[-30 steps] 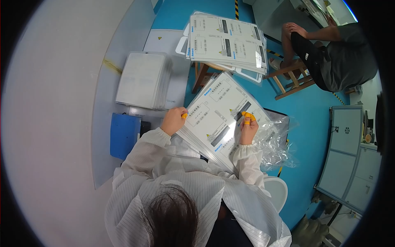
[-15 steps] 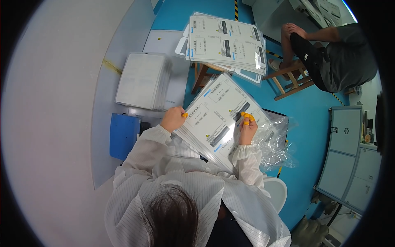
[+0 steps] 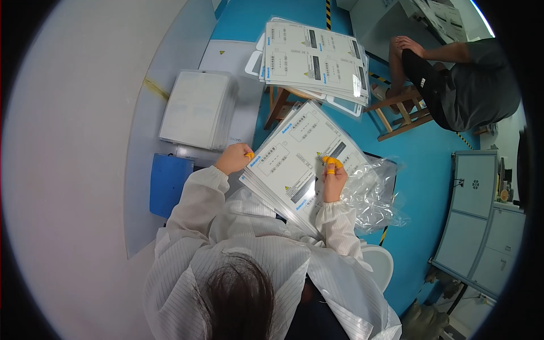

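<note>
A stack of white printed panel sheets (image 3: 292,161) lies tilted in front of me, its top sheet showing black print, blue marks and dark bars. My left hand (image 3: 233,159), with yellow finger covers, is closed right at the left edge of the stack. What its pinched fingers hold, if anything, is too small to make out. Over the right part of the top sheet, my right hand (image 3: 334,178) has its yellow-covered fingers curled together. Whatever may be between them does not show. Crumpled clear plastic (image 3: 374,195) lies beside this hand.
Beyond, a second pile of printed sheets (image 3: 314,59) rests on a wooden stool (image 3: 276,107). To the left stand a stack of pale sheets (image 3: 195,110) and a blue box (image 3: 170,184). A seated person (image 3: 476,85) is at the far right, near grey cabinets (image 3: 473,212).
My left hand has drawn slightly left, off the top sheet's surface to its edge. My right hand has shifted a little left across the sheet. The stack stays in place.
</note>
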A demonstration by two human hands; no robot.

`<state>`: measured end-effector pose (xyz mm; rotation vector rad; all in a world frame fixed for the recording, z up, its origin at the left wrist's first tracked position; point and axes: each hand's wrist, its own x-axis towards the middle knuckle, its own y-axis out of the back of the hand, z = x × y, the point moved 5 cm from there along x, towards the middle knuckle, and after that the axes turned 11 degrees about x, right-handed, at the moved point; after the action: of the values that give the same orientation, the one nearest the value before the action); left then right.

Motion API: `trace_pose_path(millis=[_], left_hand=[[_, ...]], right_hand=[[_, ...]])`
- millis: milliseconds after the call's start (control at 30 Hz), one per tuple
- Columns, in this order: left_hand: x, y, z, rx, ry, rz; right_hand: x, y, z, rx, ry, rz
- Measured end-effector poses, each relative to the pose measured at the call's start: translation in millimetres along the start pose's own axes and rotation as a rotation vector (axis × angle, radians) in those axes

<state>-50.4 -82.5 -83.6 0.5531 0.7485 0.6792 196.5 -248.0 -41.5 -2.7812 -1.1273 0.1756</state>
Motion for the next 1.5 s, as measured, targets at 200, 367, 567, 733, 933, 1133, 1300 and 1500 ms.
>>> trace_pose_path(millis=[200,367,567,733,933,1133,1300,1500], left_hand=[[-17,17,19,-0.382,0.060,-0.180],[-26,18,32,-0.469,0.008,-0.172],[-27,12,30,-0.479,-0.066,-0.131],[-31,13,28,-0.438,-0.092,-0.136],[-30,11,26,-0.468,-0.004,-0.108],[-34,13,30,-0.366,-0.040,-0.138],[-34,13,30,-0.410,0.026,-0.158],[-32,9,27,-0.341,-0.044,-0.172]], right_hand=[[-22,-30,5,0.026,-0.061,-0.092],[-35,-73,6,-0.307,-0.012,-0.409],[-65,-143,-3,-0.702,0.218,-0.649],[-20,-102,17,-0.515,0.080,-0.313],[-61,-138,1,-0.568,0.134,-0.617],[-35,-112,22,-0.530,0.064,-0.404],[-44,-121,13,-0.589,0.073,-0.526],[-50,-119,24,-0.621,0.152,-0.553]])
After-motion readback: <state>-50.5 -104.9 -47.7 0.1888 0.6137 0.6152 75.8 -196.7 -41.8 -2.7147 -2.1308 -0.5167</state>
